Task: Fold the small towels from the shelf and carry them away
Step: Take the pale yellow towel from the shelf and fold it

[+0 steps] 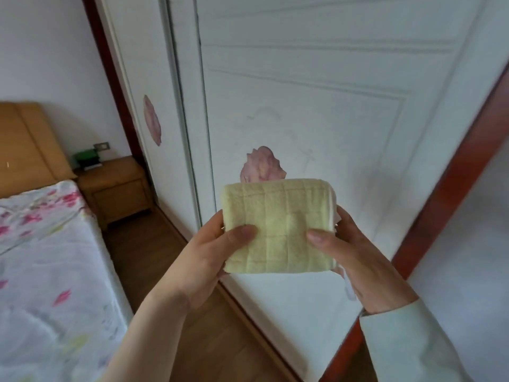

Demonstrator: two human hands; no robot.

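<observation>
Both hands are up in front of the camera, and between them sits the towel (278, 226), a pale yellow-green square with a grid of stitched lines, folded into a thick, compact pad. It is held in the air, just below centre of view, in front of a white wardrobe door (316, 106).

The left hand (209, 260) grips the towel's edge at 9 o'clock: the thumb lies flat across the front face, and the fingers wrap behind it out of sight, closed on the cloth. The right hand (355, 257) mirrors it at 3 o'clock, thumb pressed on the front, the rest of the fingers curled round the back edge, so both sets are clamped on the same towel. A bit of white fabric peeks out along the right edge by the right palm; whether it is a tag or another layer, I cannot tell. The right wrist wears a light sleeve (407, 343); the left forearm is bare.

Just above the towel, at 12 o'clock, a pink flower sticker (261, 164) sits on the door, partly hidden by the towel's top edge. Off at 9 o'clock lies a bed (44, 271) with a white floral cover, and beyond it at 10 o'clock a wooden nightstand (115, 188) stands against the wall. Wooden floor (209, 343) shows beneath the forearms.
</observation>
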